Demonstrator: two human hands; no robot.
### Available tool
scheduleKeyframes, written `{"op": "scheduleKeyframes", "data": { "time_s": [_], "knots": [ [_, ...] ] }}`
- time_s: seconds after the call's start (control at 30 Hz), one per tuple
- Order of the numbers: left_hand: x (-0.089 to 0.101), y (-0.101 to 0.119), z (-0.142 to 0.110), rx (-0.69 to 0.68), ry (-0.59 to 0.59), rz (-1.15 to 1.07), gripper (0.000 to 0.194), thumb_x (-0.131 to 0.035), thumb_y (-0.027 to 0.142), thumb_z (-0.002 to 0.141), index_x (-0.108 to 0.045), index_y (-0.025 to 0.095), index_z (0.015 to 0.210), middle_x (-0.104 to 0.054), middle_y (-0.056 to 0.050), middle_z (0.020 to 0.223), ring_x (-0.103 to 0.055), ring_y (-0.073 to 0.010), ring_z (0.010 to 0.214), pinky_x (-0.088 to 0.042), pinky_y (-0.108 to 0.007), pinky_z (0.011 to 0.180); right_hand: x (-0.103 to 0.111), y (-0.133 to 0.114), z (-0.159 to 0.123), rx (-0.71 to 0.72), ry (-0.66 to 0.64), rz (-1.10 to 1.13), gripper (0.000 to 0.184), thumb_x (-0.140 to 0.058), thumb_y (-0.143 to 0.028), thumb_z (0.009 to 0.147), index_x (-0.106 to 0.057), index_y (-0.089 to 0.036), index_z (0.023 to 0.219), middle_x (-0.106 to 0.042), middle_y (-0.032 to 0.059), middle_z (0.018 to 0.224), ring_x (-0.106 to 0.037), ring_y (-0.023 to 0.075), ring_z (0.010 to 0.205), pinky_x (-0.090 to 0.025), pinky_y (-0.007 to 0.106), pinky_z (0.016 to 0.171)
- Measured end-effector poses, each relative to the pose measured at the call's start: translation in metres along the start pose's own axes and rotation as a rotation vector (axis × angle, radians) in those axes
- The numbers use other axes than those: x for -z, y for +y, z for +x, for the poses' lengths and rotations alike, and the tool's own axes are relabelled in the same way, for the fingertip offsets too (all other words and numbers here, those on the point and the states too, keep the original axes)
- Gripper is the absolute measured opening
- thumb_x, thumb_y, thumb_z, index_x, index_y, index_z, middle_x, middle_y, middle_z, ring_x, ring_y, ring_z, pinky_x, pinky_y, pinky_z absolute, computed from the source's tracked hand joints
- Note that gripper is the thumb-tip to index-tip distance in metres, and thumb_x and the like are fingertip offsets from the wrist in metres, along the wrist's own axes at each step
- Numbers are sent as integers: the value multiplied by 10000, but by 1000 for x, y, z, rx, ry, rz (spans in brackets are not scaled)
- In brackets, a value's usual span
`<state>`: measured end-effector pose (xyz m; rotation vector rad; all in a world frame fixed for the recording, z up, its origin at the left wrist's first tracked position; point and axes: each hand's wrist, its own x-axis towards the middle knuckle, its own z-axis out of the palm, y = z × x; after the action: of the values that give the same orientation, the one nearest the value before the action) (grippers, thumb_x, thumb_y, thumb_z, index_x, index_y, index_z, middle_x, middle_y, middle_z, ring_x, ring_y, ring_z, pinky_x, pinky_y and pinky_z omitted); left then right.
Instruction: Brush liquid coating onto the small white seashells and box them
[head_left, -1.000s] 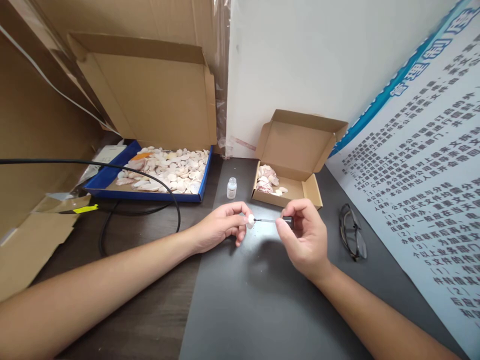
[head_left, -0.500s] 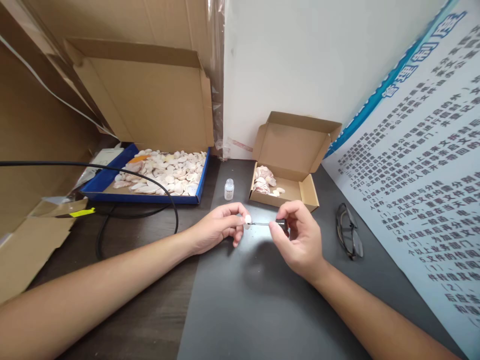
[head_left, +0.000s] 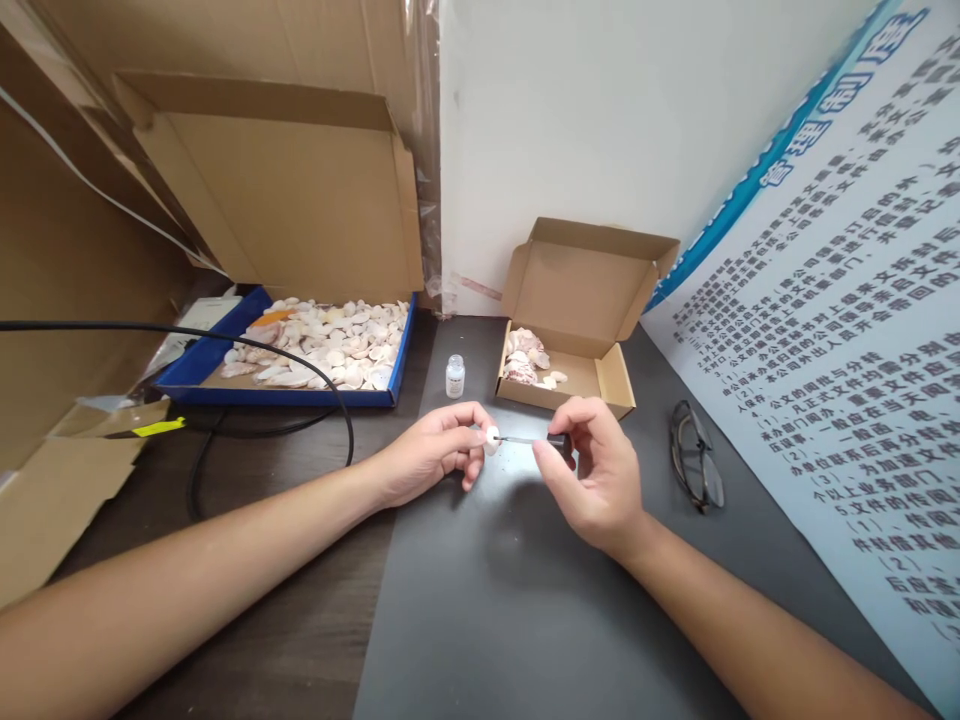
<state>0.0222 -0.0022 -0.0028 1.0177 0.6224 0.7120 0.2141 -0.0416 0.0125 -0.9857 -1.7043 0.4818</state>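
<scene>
Between the thumb and fingers of my left hand [head_left: 435, 455] is a small white seashell [head_left: 492, 438], held above the dark grey mat. My right hand [head_left: 604, 485] is closed on the black cap of a thin brush [head_left: 559, 443]. The brush's slim stem points left, and its tip meets the shell or lies very close to it; I cannot tell which. Just beyond my left hand stands a small clear bottle [head_left: 454, 378] with a label, upright, its neck uncapped.
A blue-rimmed box [head_left: 281, 398] full of seashells stands behind left, lid raised. A small cardboard box [head_left: 566, 398] with several shells is behind my right hand. Eyeglasses [head_left: 694, 460] lie right, beside a printed poster [head_left: 825, 400]. A black cable [head_left: 300, 360] loops at left.
The brush and cap tilt slightly differently against the shell, and the shell seems turned a little in my left fingers. The whole view has shifted slightly.
</scene>
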Motion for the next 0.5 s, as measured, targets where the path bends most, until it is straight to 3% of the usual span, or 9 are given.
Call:
{"op": "scheduleKeyframes", "data": {
  "time_s": [0.5],
  "knots": [
    [-1, 1, -1, 18, 18, 17, 150, -678, 251, 794, -587, 146, 851, -546, 8, 731, -504, -84, 557, -453, -213, 511, 0, -2, -1, -21, -46, -13, 159, -593, -131, 789, -467, -218, 830, -442, -58, 669, -382, 77, 512, -366, 194, 443]
  ]
}}
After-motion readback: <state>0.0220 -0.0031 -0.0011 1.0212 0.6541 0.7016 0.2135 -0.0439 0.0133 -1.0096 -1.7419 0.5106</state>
